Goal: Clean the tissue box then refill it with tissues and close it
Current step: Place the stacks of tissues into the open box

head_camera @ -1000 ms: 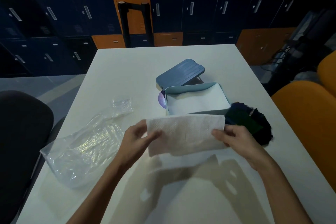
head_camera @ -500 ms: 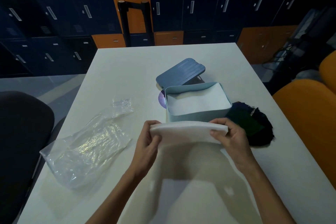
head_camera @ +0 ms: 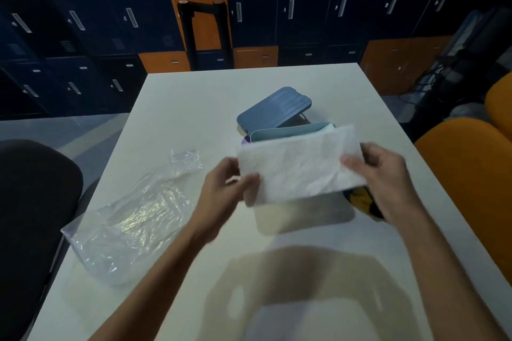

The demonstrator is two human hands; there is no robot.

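A folded stack of white tissues (head_camera: 299, 169) hangs in the air in front of the tissue box. My left hand (head_camera: 227, 188) pinches its left end and my right hand (head_camera: 379, 171) pinches its right end. The pale blue tissue box (head_camera: 288, 131) stands open behind the stack, mostly hidden by it, with only its far wall showing. Its darker blue ribbed lid (head_camera: 274, 108) leans tilted behind the box.
A crumpled clear plastic bag (head_camera: 130, 221) lies on the white table (head_camera: 194, 99) at the left. A dark cloth (head_camera: 365, 199) peeks out under my right hand. Orange chairs (head_camera: 471, 174) stand right, a dark chair (head_camera: 33, 202) left, lockers behind.
Both hands have lifted the tissue stack and carried it forward and to the right, up in front of the box, which it now covers.
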